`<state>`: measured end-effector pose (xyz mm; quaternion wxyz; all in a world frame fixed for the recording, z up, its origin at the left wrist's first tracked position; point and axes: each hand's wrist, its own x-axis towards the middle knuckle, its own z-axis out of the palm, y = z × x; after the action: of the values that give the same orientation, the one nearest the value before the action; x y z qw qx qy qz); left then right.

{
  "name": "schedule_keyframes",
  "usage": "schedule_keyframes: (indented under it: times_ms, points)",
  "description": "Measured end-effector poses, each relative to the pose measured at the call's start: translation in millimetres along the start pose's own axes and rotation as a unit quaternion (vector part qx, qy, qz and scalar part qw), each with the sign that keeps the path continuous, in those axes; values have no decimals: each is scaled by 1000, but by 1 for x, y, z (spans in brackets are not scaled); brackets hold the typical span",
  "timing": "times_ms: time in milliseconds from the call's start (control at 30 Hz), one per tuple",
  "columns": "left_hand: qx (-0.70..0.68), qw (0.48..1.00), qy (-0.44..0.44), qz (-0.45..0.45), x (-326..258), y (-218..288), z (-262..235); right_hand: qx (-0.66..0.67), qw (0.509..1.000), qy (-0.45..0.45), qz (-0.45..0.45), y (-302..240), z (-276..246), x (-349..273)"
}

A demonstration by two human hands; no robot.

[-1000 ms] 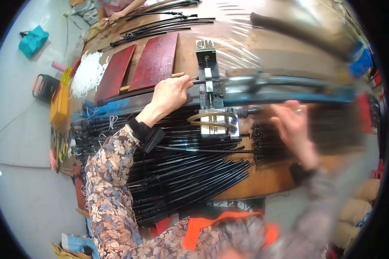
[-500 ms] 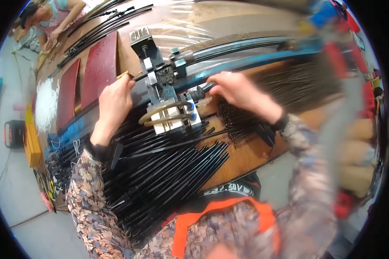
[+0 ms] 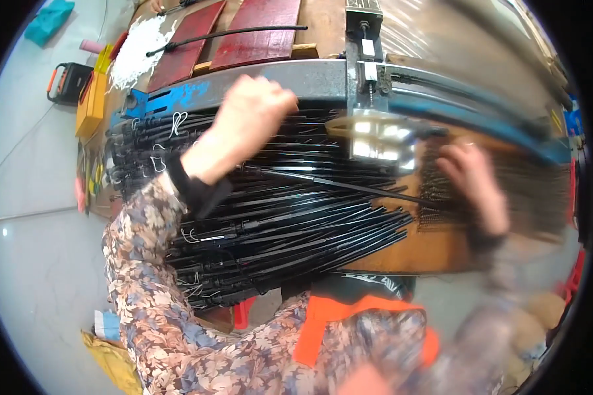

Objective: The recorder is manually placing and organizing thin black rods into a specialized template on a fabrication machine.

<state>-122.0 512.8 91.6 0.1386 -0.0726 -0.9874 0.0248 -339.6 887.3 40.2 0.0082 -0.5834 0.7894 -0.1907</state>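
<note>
Many black rods, seemingly lengthwise rightward

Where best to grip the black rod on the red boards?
Probably grip the black rod from above where its slim shaft bridges the gap between the red boards, likely leaving room beneath; its left part looks thicker. The left hand is nearest.

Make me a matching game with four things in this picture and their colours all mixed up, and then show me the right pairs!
Things:
1. Long thin rods
2. Two flat boards
3. Heap of loose bits
4. Box at the table's left edge

Colours:
A. White
B. Yellow
C. Black
D. Dark red

Right pairs:
1-C
2-D
3-A
4-B
</note>
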Motion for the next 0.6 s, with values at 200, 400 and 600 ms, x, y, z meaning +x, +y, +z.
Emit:
schedule_keyframes:
  times_ms: [200, 400, 600]
  points:
    - [-1, 997, -82, -9, -7, 33, 20, -23, 999, -45, -18, -16, -13, 12]
    - [-24, 988, -149, 20, 15, 43, 28, 71, 997, 7, 4, -77, -39, 16]
    - [23, 986, -164, -36, 11, 51, 28, 91, 995, 22, -31, -86, -26, 21]
